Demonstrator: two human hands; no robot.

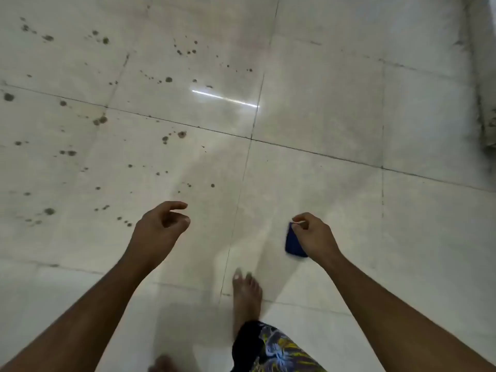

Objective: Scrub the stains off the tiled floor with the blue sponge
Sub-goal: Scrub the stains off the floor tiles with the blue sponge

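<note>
My right hand (312, 234) grips the blue sponge (293, 241) above the floor, fingers curled round its top edge; the sponge hangs down, partly hidden by the hand. My left hand (161, 224) hovers to the left with loosely curled fingers and holds nothing. Dark stains (100, 120) are scattered over the pale glossy tiled floor (322, 108), mostly on the left and far-left tiles. The closest spots (126, 222) lie just left of my left hand.
My bare right foot (245, 296) stands on the tiles below the hands, with patterned shorts (271, 347) at the bottom. A wall base or step with grime (487, 122) runs along the right edge. A light reflection (225, 98) glints mid-floor.
</note>
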